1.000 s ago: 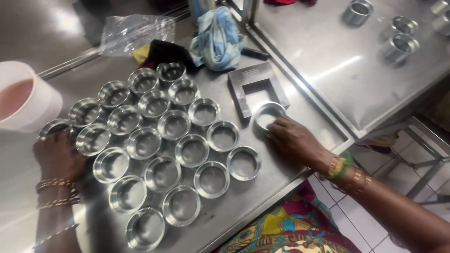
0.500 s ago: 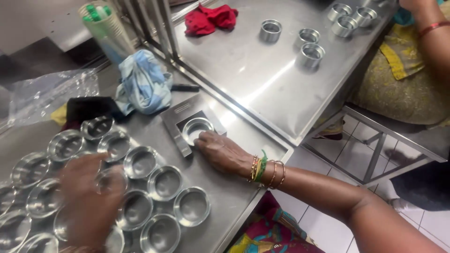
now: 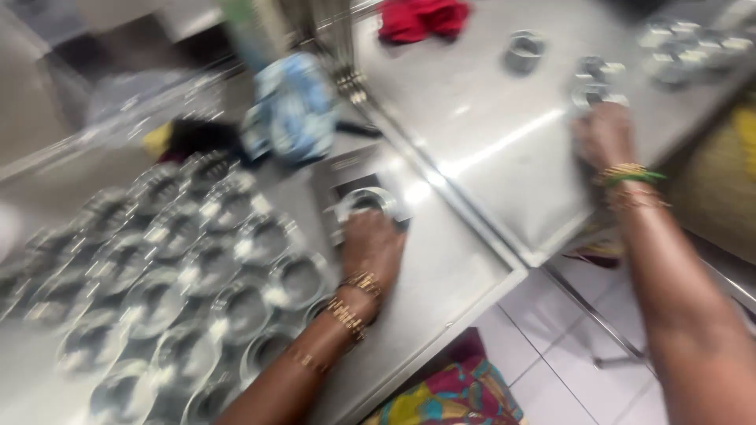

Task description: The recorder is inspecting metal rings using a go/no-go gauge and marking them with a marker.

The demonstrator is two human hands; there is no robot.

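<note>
The picture is blurred by motion. My left hand (image 3: 372,245) lies on a small steel bowl (image 3: 364,200) that sits inside a square metal frame (image 3: 344,168) on the near steel table; its fingers cover the bowl's near rim. My right hand (image 3: 603,135) is stretched out over the second steel table (image 3: 488,149), its fingertips at a pair of small steel bowls (image 3: 595,85). Blur hides whether that hand grips one. Several more small steel bowls (image 3: 197,271) stand in rows to the left of my left hand.
A blue patterned cloth (image 3: 290,109) and a clear plastic bag (image 3: 130,110) lie behind the rows. On the second table are a red cloth (image 3: 421,17), a single bowl (image 3: 522,51) and several bowls (image 3: 681,47) at the far right. White floor tiles (image 3: 567,354) show below the tables' edges.
My left hand has moved from the rows onto the bowl in the square frame. My right hand has left that bowl and reached across to the bowls on the second table. The view swung right.
</note>
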